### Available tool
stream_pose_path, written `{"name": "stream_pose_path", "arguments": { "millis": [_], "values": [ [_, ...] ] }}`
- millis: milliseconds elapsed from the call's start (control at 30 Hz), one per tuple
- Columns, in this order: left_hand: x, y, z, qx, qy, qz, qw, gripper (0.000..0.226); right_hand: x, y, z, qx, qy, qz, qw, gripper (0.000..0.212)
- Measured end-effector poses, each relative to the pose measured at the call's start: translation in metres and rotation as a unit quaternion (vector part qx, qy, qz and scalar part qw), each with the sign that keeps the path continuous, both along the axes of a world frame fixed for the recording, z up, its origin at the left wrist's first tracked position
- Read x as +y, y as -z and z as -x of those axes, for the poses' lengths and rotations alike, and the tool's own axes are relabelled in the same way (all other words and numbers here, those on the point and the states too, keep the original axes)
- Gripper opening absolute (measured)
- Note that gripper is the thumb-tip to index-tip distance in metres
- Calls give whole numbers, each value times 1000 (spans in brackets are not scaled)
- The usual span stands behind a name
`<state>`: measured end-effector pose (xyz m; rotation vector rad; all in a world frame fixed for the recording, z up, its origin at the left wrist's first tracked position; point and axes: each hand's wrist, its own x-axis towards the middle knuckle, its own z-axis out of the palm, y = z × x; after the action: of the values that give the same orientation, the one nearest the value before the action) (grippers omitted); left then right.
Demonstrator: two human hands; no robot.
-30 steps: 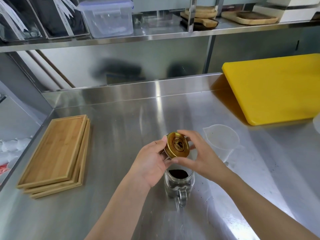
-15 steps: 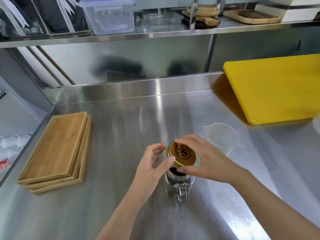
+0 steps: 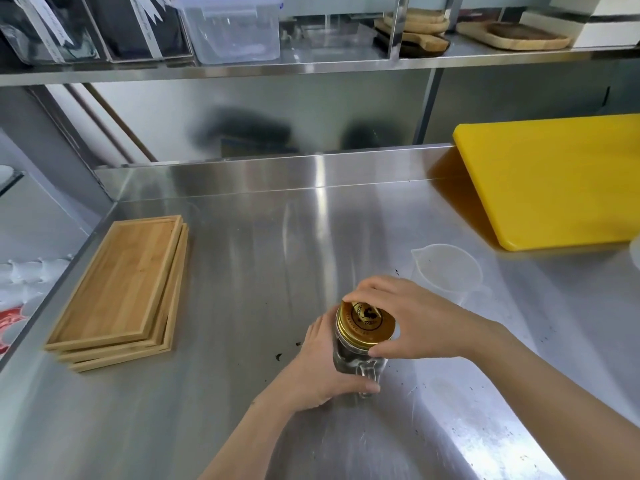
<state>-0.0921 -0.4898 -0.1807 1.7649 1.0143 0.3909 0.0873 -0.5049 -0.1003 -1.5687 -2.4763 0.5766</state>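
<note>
A clear glass jar with a handle (image 3: 360,362) stands on the stainless steel counter (image 3: 242,271), near centre. Its body is gripped by the left hand (image 3: 322,362). The round gold metal lid (image 3: 365,322) on top is pinched by the right hand (image 3: 412,317).

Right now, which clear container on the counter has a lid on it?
The glass jar, topped by the gold lid the right hand grips while the left hand holds its body; the plastic measuring cup behind stands open, untouched.
</note>
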Motion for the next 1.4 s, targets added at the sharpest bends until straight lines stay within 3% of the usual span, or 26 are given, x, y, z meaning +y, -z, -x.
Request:
{"name": "stream_pose_path", "arguments": {
  "millis": [100,300,433,600,700,833,1000,1200,1333,1400],
  "values": [
    [-4,4,-5,15,-32,-14,999,107,4,-4,2,-27,-21,17,999,65],
    [-14,3,-13,24,-77,-30,996,94,13,-10,6,-86,-71,32,993,65],
    [-12,7,-12,32,-74,-15,997,96,16,-17,9,-119,-88,48,988,69],
    [-10,8,-10,37,-76,-18,996,101,18,-22,18,-203,-46,39,977,63],
    [-8,10,-9,53,-62,-30,996,105,19,-18,24,-261,0,-2,965,75],
    [-7,11,-9,61,-59,-40,996,105,18,-15,20,-241,-9,5,970,83],
    [-5,16,-11,46,-74,-40,995,103,19,-26,18,-153,-95,77,981,67],
    [-7,13,-9,50,-72,-36,995,100,19,-22,25,-213,-40,45,975,57],
    [-7,10,-8,67,-49,-30,996,111,19,-21,34,-283,20,-34,958,85],
    [-7,10,-7,76,-49,-33,995,111,17,-22,30,-272,33,-46,961,90]
  ]
}}
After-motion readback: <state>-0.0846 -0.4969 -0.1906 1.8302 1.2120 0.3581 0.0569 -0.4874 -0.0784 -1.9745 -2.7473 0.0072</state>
